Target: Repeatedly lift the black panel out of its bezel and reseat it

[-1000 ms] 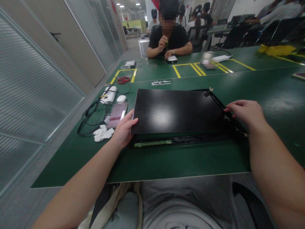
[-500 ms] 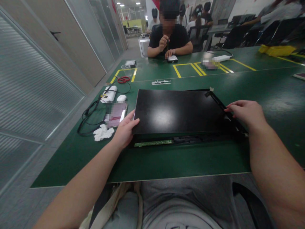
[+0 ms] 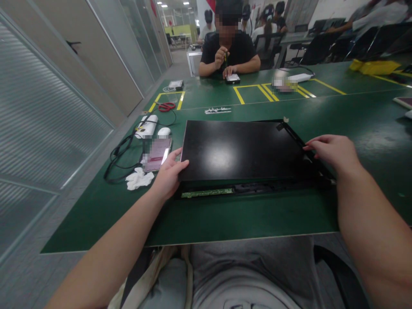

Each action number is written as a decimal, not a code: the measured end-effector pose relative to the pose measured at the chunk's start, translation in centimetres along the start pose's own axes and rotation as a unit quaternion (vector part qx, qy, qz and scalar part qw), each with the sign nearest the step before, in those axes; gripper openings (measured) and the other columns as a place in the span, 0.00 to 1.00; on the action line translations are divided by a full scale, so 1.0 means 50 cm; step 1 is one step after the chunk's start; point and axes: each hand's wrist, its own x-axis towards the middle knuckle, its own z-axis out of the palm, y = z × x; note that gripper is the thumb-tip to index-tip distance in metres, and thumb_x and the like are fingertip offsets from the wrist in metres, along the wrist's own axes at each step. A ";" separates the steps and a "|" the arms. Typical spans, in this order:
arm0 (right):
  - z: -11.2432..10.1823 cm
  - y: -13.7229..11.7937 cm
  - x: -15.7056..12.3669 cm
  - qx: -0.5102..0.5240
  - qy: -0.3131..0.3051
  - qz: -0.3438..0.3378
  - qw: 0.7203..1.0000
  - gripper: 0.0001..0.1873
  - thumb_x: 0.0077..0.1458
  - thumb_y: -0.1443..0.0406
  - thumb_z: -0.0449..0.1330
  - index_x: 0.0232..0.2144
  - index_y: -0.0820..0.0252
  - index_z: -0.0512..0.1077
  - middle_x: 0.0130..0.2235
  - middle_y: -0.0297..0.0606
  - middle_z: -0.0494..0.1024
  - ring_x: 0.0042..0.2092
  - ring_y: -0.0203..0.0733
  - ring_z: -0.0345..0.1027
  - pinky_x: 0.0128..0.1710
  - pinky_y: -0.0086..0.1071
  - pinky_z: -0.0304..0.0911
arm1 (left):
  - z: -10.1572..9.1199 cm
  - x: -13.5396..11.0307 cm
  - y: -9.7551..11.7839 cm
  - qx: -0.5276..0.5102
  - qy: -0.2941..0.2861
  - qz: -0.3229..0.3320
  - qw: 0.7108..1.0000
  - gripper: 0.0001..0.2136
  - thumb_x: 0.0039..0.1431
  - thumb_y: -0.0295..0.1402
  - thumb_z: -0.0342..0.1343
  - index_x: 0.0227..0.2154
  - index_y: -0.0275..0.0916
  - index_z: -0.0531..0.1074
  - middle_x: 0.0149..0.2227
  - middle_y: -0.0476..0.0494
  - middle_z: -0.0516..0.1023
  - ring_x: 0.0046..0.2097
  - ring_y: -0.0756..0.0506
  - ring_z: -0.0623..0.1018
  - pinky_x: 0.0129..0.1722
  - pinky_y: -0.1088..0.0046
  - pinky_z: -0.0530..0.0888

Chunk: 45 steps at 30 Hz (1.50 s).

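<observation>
A large black display panel lies flat on the green table, resting in a black frame that shows along its right and near edges. A narrow green circuit strip runs under the near edge. My left hand grips the panel's near left corner, thumb on top. My right hand rests on the right edge, fingers curled over the frame.
Left of the panel lie a phone, a white crumpled cloth, black cables, a white mouse and red scissors. Small metal parts lie beyond. A person in black works opposite. A yellow tray sits far right.
The panel's near edge sits slightly lower and my left thumb has shifted a little along its corner. Both hands stay at the panel's sides.
</observation>
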 end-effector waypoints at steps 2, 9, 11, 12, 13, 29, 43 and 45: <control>0.000 0.002 0.000 0.003 -0.005 0.000 1.000 0.09 0.48 0.63 0.62 0.30 0.56 0.81 0.32 0.37 0.85 0.26 0.39 0.70 0.42 0.39 0.70 | 0.000 -0.001 0.001 0.006 0.004 -0.002 1.000 0.34 0.49 0.30 0.69 0.61 0.37 0.67 0.41 0.42 0.86 0.44 0.36 0.86 0.49 0.54 0.83; -0.003 -0.001 -0.004 0.023 -0.008 -0.001 1.000 0.10 0.46 0.63 0.61 0.29 0.56 0.82 0.33 0.37 0.86 0.26 0.39 0.70 0.41 0.40 0.70 | -0.006 0.001 -0.001 0.024 0.002 -0.003 1.000 0.33 0.50 0.31 0.69 0.60 0.40 0.67 0.42 0.42 0.85 0.44 0.35 0.86 0.47 0.55 0.83; -0.002 -0.001 -0.004 0.025 -0.012 0.003 1.000 0.10 0.46 0.63 0.61 0.30 0.56 0.82 0.34 0.37 0.86 0.26 0.39 0.70 0.42 0.40 0.70 | -0.008 0.002 -0.002 0.026 0.000 -0.001 1.000 0.34 0.50 0.31 0.69 0.60 0.40 0.66 0.42 0.42 0.85 0.44 0.36 0.85 0.46 0.56 0.82; -0.002 0.000 -0.003 0.024 -0.013 0.005 1.000 0.11 0.47 0.63 0.61 0.31 0.56 0.83 0.34 0.37 0.86 0.26 0.38 0.70 0.42 0.39 0.70 | -0.008 0.002 -0.002 0.027 0.001 -0.001 1.000 0.33 0.50 0.31 0.69 0.60 0.40 0.66 0.41 0.42 0.85 0.44 0.36 0.85 0.46 0.57 0.82; -0.001 0.001 -0.001 0.022 -0.013 0.007 1.000 0.10 0.47 0.63 0.61 0.31 0.56 0.83 0.34 0.37 0.86 0.26 0.38 0.70 0.42 0.39 0.69 | -0.008 0.002 -0.002 0.026 0.002 -0.001 1.000 0.33 0.50 0.31 0.69 0.60 0.40 0.66 0.41 0.42 0.85 0.44 0.36 0.85 0.46 0.56 0.82; 0.002 0.007 0.000 0.021 -0.013 -0.002 1.000 0.11 0.47 0.63 0.61 0.31 0.56 0.82 0.34 0.37 0.86 0.26 0.38 0.70 0.41 0.40 0.70 | 0.001 -0.002 0.008 0.031 0.011 -0.012 0.999 0.33 0.49 0.30 0.67 0.60 0.41 0.67 0.42 0.43 0.84 0.44 0.37 0.85 0.44 0.59 0.81; -0.004 -0.008 -0.010 0.017 -0.018 0.020 0.999 0.08 0.48 0.64 0.61 0.28 0.55 0.81 0.33 0.35 0.84 0.24 0.36 0.68 0.43 0.40 0.70 | -0.023 0.003 0.004 0.100 -0.003 0.073 0.992 0.28 0.47 0.37 0.73 0.53 0.41 0.76 0.57 0.37 0.81 0.63 0.32 0.77 0.64 0.52 0.72; -0.006 -0.012 -0.013 0.018 -0.015 0.022 0.999 0.07 0.47 0.64 0.61 0.27 0.55 0.81 0.32 0.35 0.84 0.25 0.38 0.69 0.45 0.42 0.71 | -0.039 0.011 0.002 0.178 0.017 0.110 0.978 0.25 0.46 0.39 0.74 0.49 0.41 0.79 0.64 0.35 0.74 0.69 0.30 0.69 0.71 0.51 0.64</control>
